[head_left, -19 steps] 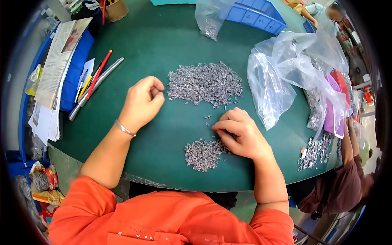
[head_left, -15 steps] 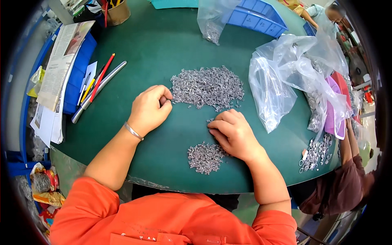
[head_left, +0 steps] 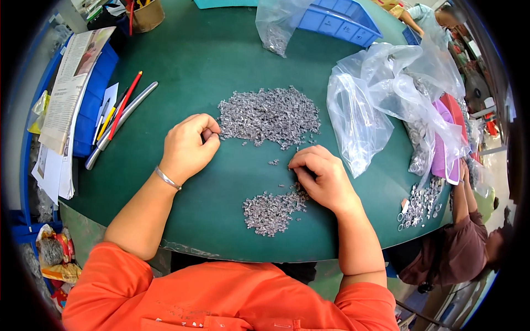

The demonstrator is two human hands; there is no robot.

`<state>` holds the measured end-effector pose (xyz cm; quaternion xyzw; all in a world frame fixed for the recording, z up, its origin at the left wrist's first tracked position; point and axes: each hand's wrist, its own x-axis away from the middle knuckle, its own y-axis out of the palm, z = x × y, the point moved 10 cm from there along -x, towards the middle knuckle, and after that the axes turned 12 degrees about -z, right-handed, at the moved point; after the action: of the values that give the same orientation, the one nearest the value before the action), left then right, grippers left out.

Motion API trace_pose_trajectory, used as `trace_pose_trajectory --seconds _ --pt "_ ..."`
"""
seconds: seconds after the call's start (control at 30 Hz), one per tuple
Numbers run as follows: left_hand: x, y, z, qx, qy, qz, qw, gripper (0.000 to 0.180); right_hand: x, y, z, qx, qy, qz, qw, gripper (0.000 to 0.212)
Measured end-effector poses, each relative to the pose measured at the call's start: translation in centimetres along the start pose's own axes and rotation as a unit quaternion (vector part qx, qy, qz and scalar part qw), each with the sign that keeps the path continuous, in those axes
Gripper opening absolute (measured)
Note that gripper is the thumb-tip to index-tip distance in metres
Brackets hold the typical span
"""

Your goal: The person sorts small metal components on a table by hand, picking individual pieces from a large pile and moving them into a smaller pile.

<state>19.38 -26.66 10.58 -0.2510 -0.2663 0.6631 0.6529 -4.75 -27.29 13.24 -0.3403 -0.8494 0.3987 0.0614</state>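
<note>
From my end, I see the left hand (head_left: pixel 190 143) curled, its thumb close to the forefinger, at the left edge of the larger pile (head_left: pixel 268 116) of tiny greyish, see-through pieces. I can't tell whether its fingertips hold one. That pile spreads over the green tabletop (head_left: pixel 210 60), to the right of the left hand and beyond the right hand (head_left: pixel 327 179).

The right hand is also curled, thumb and forefinger drawn near each other; whether a piece sits between them, I can't make out. Just left of its fingertips lie a few loose pieces (head_left: pixel 273 162). The smaller pile (head_left: pixel 270 213) is nearer the body than both hands, to the lower left of the right one.

Past the right hand, on its right, I have a crumpled clear bag (head_left: pixel 356 127); right of that forearm, scattered rings (head_left: pixel 419 207). Left of the left hand lies a red pen (head_left: pixel 126 105).
</note>
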Motion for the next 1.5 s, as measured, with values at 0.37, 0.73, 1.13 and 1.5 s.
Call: trace_pose_trajectory --seconds 0.37,0.73,1.13,1.5 --pt "-0.1 0.1 -0.3 0.02 0.008 0.007 1.0 0.007 -0.2 0.6 -1.0 0.082 -0.012 -0.011 0.996 0.018" --pt "-0.1 0.2 -0.1 0.023 0.022 -0.002 1.0 0.007 0.5 -1.7 0.6 0.076 0.033 0.041 0.996 0.015" --pt "0.0 0.1 0.1 0.012 0.028 0.005 1.0 0.007 -0.3 -0.1 -1.2 0.115 0.015 -0.012 0.993 0.016" --pt "0.1 -0.1 0.0 0.02 0.027 0.018 0.999 0.007 0.7 -2.6 1.0 0.111 0.056 0.039 0.991 0.015"
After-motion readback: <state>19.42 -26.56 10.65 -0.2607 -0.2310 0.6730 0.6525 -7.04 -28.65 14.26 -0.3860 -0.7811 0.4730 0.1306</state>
